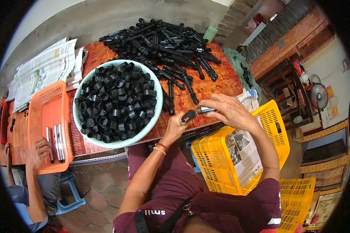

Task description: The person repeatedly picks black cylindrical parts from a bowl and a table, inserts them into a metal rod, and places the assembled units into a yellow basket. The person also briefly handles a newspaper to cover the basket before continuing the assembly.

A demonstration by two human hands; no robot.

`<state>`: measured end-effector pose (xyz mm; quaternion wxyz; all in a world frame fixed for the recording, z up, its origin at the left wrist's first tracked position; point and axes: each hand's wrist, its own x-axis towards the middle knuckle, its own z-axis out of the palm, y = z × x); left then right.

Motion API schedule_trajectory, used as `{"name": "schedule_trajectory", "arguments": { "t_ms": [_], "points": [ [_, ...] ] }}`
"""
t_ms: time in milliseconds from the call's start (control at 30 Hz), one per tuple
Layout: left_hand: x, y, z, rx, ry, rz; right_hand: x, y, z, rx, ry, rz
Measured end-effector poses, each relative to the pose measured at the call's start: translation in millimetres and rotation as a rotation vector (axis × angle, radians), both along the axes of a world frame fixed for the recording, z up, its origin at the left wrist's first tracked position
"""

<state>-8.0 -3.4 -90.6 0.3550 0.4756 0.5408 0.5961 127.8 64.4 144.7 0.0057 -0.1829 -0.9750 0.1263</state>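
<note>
My left hand (174, 128), a beaded bracelet at its wrist, is closed around a short black tube (188, 116) with its round end facing up. Close beside it, my right hand (230, 110) grips a shiny silver metal tube (204, 110) that points toward the black one; I cannot tell whether the two touch. Both hands are over the table's front edge. Left of them stands a pale green basin (158, 116) heaped with black plastic caps (118, 97). Beyond lies a big pile of black tubular parts (163, 40), a few reaching close to my hands.
A co-worker's hand (39, 153) touches silver tubes in an orange basket (47, 93) at the left. Newspapers (46, 66) lie behind it. A yellow crate (217, 171) lined with newspaper is by my right arm, another yellow crate (297, 198) beyond. A green cup (210, 34) stands at the back.
</note>
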Motion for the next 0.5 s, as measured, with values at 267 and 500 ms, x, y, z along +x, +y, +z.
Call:
{"name": "schedule_trajectory", "arguments": {
  "t_ms": [267, 500],
  "points": [
    [-1.6, 2.1, -7.8, -0.023, 0.034, -0.034, -8.3, 2.7, 0.2, 0.07, -0.079, 0.055],
    [-1.0, 1.8, -6.1, 0.032, 0.026, -0.013, -18.9, -8.6, 15.8, 0.17, -0.192, 0.05]
  ]
}}
